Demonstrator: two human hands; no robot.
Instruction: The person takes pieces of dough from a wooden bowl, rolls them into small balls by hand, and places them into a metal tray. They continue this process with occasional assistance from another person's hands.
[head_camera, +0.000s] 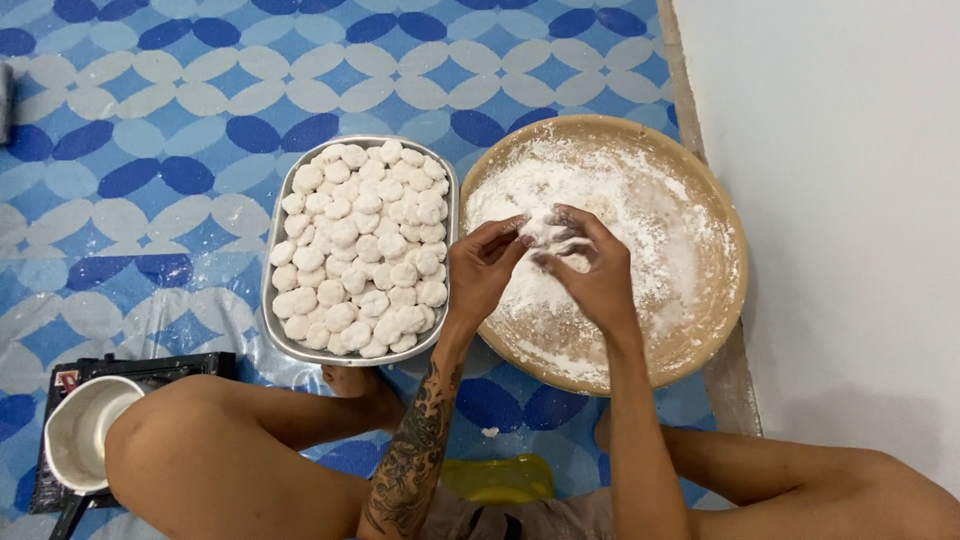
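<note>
Dough (548, 232), a small white piece, sits pinched between both hands right of the frame's centre, above a round tan bowl (722, 300). The left hand (483, 268) curls its fingers (505, 228) narrowly onto the piece from one side; the right hand (592, 272) closes its fingers (562, 218) on it from the other, fingertips nearly meeting. The piece is mostly hidden, so its shape cannot be told. The bowl is shallow and wide, its inside coated with loose white flour (650, 215), powdery and uneven, thicker toward the upper part.

Just beside the bowl on the left lies a rounded rectangular metal tray (272, 262), packed with many small, smooth, round white dough balls (360, 245) heaped in close rows. Both containers rest on a floor mat (180, 130) patterned with blue and white ovals. At lower left a pale pan (85, 430) stands on a dark burner (150, 368).
</note>
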